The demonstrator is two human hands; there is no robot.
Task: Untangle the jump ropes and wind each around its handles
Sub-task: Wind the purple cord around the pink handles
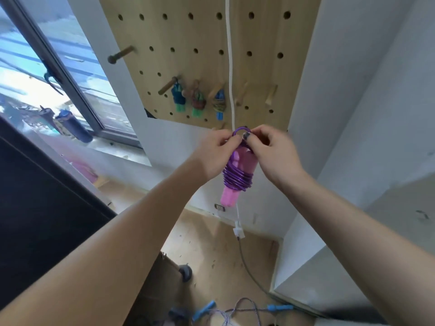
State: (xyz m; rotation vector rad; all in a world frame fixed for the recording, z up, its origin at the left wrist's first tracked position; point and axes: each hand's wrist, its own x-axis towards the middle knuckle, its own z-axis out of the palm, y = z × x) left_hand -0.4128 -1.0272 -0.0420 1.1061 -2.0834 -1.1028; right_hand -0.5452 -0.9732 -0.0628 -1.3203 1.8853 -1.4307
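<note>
Wound purple rope held up before the pegboard

A loop of the purple rope (pixel 238 177) on the pink handles (pixel 229 198) is pinched by the left hand (pixel 217 154) and right hand (pixel 274 154); another rope (pixel 244 309) is seen on the near floor (pixel 211 243).

Purple jump rope (pixel 237 178) was wound in tight coils round its pair of pink handles (pixel 229 200), bundle hanging upright, handle ends pointing down below the coils. A small loop of purple rope (pixel 240 131) stood up at the top. Three more wound ropes hung from pegs: one dark teal (pixel 177 96), one reddish-brown with green handles (pixel 197 101), one yellowish with blue handles (pixel 219 103). A loose rope with blue handles (pixel 280 308) lay sprawled, unwound, on the floor.
</note>
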